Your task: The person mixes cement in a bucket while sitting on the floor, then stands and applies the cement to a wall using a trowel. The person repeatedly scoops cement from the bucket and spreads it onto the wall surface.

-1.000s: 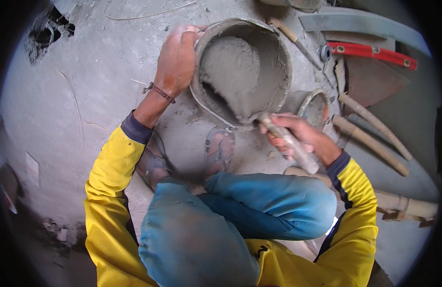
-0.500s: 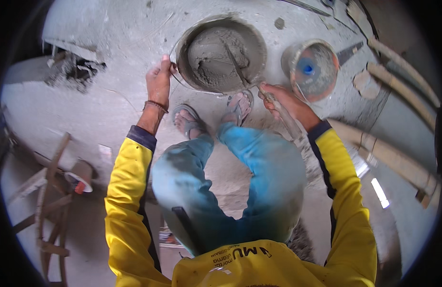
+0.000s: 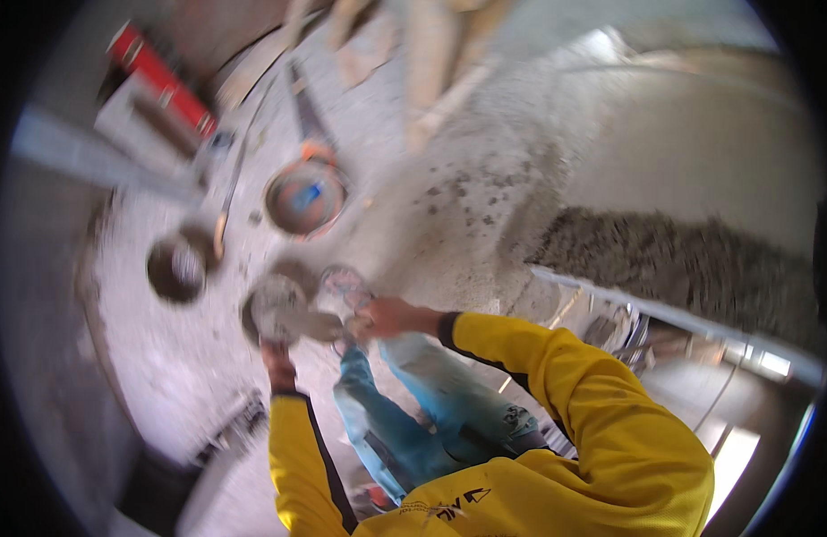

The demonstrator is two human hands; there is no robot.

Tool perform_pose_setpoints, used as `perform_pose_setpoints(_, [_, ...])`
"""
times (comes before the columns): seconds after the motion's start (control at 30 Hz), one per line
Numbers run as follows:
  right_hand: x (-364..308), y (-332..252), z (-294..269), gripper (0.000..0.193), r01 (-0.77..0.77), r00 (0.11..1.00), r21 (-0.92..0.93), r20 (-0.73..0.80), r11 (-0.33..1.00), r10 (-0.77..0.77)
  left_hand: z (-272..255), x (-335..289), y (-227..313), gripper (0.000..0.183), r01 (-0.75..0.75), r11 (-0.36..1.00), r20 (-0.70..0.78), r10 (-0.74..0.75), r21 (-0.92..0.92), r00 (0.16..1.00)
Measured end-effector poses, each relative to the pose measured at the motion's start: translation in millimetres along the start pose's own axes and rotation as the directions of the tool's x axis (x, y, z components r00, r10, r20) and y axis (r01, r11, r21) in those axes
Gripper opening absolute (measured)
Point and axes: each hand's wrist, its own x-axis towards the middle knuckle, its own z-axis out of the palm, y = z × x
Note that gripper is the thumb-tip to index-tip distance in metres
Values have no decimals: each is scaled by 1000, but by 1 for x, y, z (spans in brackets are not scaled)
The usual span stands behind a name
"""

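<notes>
The picture is motion-blurred. My left hand (image 3: 277, 360) grips the near rim of a round metal pan (image 3: 272, 307) that holds grey mortar. My right hand (image 3: 388, 317) is closed on the handle of a trowel (image 3: 317, 324), and its blade lies across the pan's right edge. Both sleeves are yellow. My blue-trousered legs (image 3: 413, 403) show below the hands, with a sandalled foot (image 3: 344, 288) just right of the pan.
An orange-rimmed bucket (image 3: 304, 197) with something blue inside stands further off. A small dark bowl (image 3: 174, 268) sits to the left. A red spirit level (image 3: 163, 82), a long metal straightedge (image 3: 91, 161) and wooden planks (image 3: 431, 63) lie beyond. A band of wet mortar (image 3: 682, 259) covers the wall at right.
The view has swung and pulled away from the floor, so the pan looks much smaller. Both hands keep their grips. The trowel has come out of the mortar to the pan's edge.
</notes>
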Motion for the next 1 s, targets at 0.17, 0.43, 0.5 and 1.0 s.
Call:
perform_pose_setpoints(0.17, [-143,12,18,45,-346,930,-43,-148,937,337,-71,-90,52,59,-306,440,160,337,844,928])
perform_pose_setpoints(0.43, [-329,-15,119,64,-575,615,653,-52,492,787,-37,-147,105,53,-134,626,83,110,769,990])
perform_pose_setpoints(0.5, [-359,-18,137,64,-671,543,632,63,387,837,0,-151,106,52,86,803,-46,-73,589,996])
perform_pose_setpoints(1.0, [-430,-33,211,54,-559,278,823,79,95,957,316,-178,30,44,111,675,104,-270,729,957])
